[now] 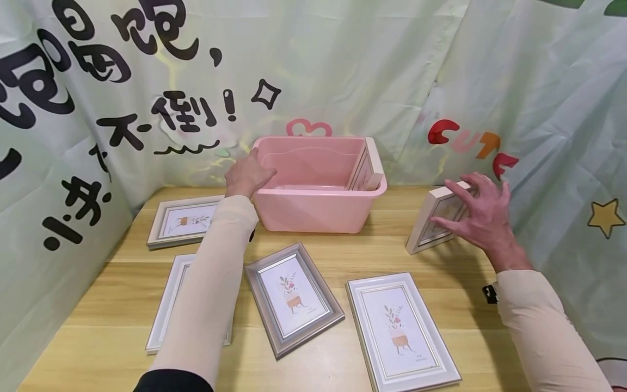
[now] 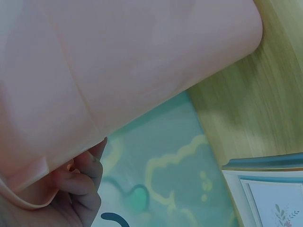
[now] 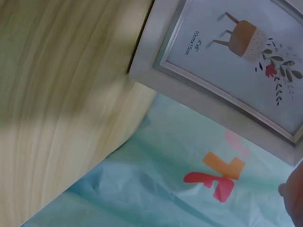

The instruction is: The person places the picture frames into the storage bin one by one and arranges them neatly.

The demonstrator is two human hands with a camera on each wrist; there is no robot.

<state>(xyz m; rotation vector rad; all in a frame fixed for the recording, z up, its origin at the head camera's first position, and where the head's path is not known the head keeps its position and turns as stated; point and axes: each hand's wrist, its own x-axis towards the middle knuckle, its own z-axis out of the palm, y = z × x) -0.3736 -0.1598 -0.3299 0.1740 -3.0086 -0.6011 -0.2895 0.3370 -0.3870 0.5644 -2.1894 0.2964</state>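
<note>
My Left Hand [image 1: 250,173] Is Clasping a Pink Plastic Bin [image 1: 313,212] While My Right Hand [image 1: 482,215] Is Spreading Beside a Frame

With my left hand, I am curling my fingers around the rim at one end of the bin; the left wrist view is showing them bent beneath its lip. On the other side, I am arching my right hand half open at the upper part of a pale photo frame [image 1: 422,223], thumb crossing toward its front and fingers at its top edge; whether I am really gripping it, I cannot tell.

That frame is standing on edge, tilted, on the wood-grained tabletop [image 1: 372,247], well apart from the bin. The bin's smooth walls are tapering toward the base, and one cream-edged frame [image 1: 374,160] is leaning inside against its right end. Four more are lying flat: a beige frame [image 1: 188,218] beside the bin, a white frame [image 1: 166,310] partly hidden by my sleeve [image 1: 210,305], a brushed grey frame [image 1: 294,299] in the middle and a glossy white-bordered frame [image 1: 401,332] nearest my right. Behind everything, a creased, printed cloth backdrop [image 1: 343,65] is hanging.
</note>
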